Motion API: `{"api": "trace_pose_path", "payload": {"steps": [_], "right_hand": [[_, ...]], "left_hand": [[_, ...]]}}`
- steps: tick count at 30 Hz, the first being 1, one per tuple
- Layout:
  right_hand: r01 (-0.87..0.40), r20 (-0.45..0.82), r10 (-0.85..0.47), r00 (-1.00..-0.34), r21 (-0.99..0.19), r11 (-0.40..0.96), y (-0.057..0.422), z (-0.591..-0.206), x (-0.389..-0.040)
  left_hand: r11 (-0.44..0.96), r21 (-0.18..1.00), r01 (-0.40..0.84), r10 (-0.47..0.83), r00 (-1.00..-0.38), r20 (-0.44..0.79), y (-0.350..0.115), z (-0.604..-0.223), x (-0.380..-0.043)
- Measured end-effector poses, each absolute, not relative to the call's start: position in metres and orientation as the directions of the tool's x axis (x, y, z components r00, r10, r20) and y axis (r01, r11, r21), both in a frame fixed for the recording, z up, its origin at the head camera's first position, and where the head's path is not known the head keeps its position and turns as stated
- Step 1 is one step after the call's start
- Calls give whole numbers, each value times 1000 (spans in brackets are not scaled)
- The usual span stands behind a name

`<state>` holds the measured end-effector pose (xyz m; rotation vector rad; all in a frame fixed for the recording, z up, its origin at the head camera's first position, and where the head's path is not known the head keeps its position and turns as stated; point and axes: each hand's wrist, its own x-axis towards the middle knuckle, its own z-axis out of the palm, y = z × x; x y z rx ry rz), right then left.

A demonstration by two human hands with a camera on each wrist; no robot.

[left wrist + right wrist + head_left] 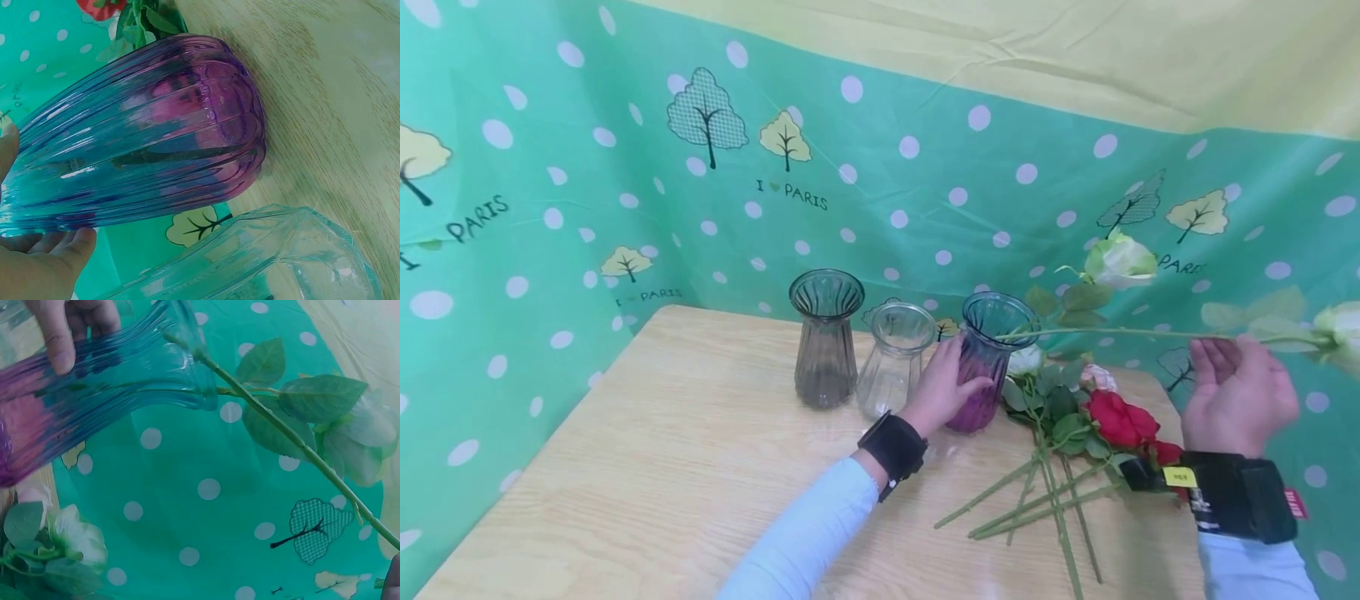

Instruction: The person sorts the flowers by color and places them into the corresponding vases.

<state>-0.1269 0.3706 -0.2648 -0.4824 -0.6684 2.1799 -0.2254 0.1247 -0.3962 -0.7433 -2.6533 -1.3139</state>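
A ribbed glass vase (981,371), blue above and purple below, stands on the table. My left hand (942,390) holds it by the side, thumb and fingers around its upper part in the left wrist view. One white rose (1120,260) is in this vase, its bloom leaning out to the right. Off to the right, my right hand (1240,396) pinches the stem of a second white rose (1339,332). This rose lies nearly level, bloom at the right edge. The tip of the held stem (306,453) overlaps the vase's mouth in the right wrist view.
Left of the held vase stand a clear glass vase (891,371) and a grey glass vase (826,354). Red roses (1122,418), a pink rose (1099,377) and another white rose (1025,360) lie at the table's right, stems toward the front. A patterned cloth (880,192) hangs behind.
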Motion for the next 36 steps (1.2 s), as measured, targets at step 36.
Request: {"api": "trace_pose_path", "payload": {"steps": [36], "right_hand": [[-647,398,665,-632,-744,-169,290,-281,-180]], "left_hand": [[522,725,450,379,-884,275,126,-396,-226]]}}
